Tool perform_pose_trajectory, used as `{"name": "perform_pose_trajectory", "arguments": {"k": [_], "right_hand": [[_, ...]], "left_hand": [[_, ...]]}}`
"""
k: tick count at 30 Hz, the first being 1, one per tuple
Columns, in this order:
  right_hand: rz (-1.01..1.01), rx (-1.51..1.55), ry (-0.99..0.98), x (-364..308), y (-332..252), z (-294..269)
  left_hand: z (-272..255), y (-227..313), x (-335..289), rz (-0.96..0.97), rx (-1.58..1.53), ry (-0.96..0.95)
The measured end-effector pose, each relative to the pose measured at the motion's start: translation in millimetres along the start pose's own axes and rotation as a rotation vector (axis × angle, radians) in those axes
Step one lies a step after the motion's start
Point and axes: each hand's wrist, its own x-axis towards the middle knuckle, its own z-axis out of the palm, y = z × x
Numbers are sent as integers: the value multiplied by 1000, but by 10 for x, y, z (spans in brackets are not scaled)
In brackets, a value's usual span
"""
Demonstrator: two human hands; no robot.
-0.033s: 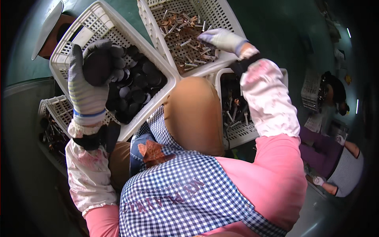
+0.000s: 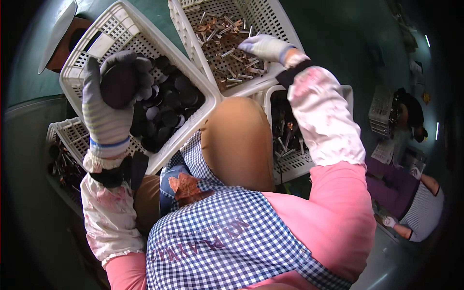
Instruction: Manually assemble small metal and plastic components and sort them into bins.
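At the far left, a small white perforated plastic basket (image 2: 75, 129) holds dark, thin pieces too dim to make out. Just beside it, the left hand (image 2: 107, 104), in a pale striped knitted glove with grey fingers, grips a flat round black disc (image 2: 118, 87), its thumb along the left edge and its fingers curled around the right. That disc is held above a large white perforated plastic basket (image 2: 193, 70) heaped with similar loose black discs (image 2: 176, 96). A knee in tan cloth (image 2: 237, 140) stands near the basket's right corner. Further right, the right hand (image 2: 266, 48), in a white knitted glove, reaches over a white perforated plastic basket (image 2: 266, 21) of scattered silvery metal pins (image 2: 227, 52); its fingers point left, though I cannot tell whether they pinch anything. Below the right wrist, another white basket (image 2: 297, 169) holds metal pieces.
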Motion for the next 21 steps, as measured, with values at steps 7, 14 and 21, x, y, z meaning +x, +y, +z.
{"name": "perform_pose_trajectory", "arguments": {"k": [7, 14, 21], "right_hand": [[-29, -636, -586, 1252, 350, 838], [-47, -576, -698, 1555, 562, 1738], [-73, -471, -630, 1391, 574, 1721]], "left_hand": [[187, 205, 57, -39, -80, -121], [337, 293, 207, 45, 57, 281], [516, 291, 258, 33, 72, 333]]}}
